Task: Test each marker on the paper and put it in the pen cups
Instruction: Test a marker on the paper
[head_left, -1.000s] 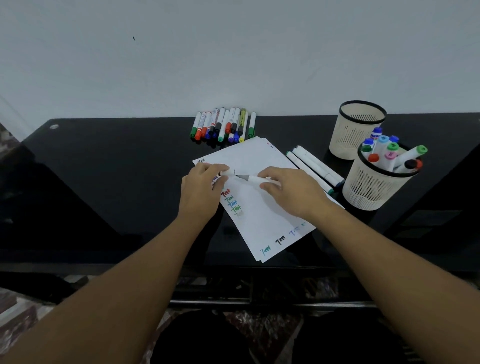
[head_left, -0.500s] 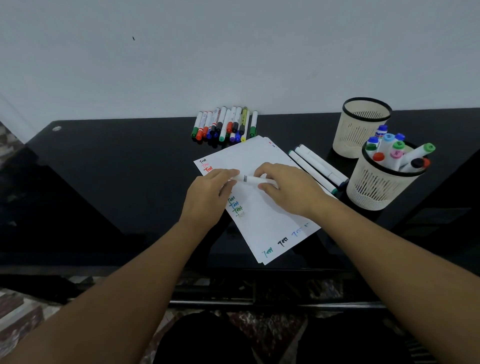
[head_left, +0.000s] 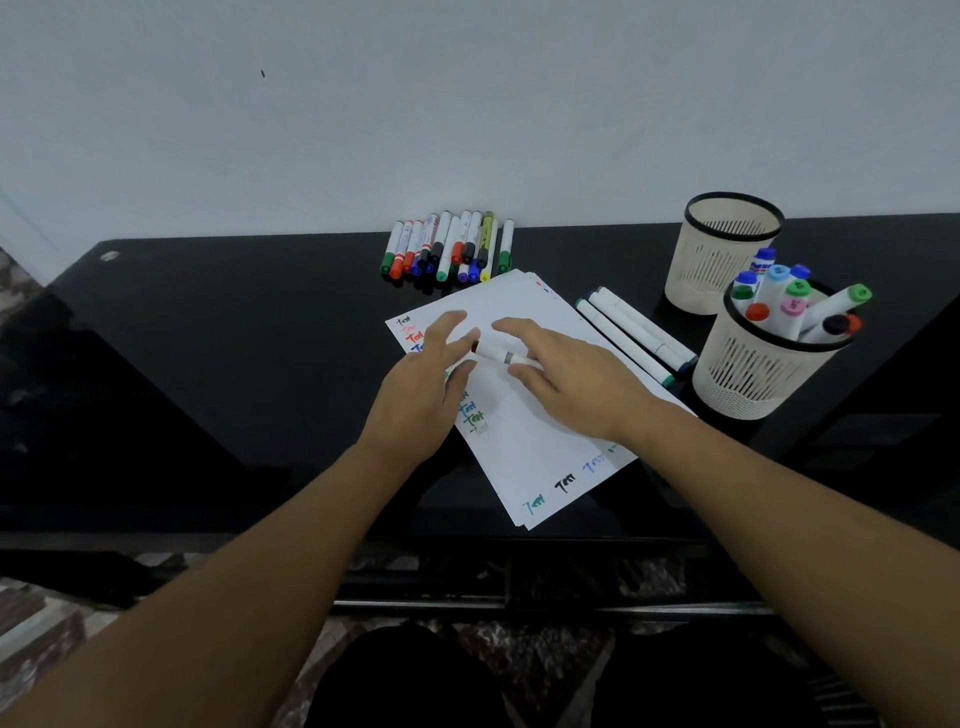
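Worktop (head_left: 218, 332): glossy black. Paper (head_left: 524, 415): white, "Test" scrawls in red, blue, green, black, teal. Pen cups (head_left: 724, 249): cream, slotted walls, black rims. Marker row (head_left: 447, 244) at 12 o'clock: white barrels; green, red, blue, black, purple, yellow caps. Wall (head_left: 467, 104): pale grey.
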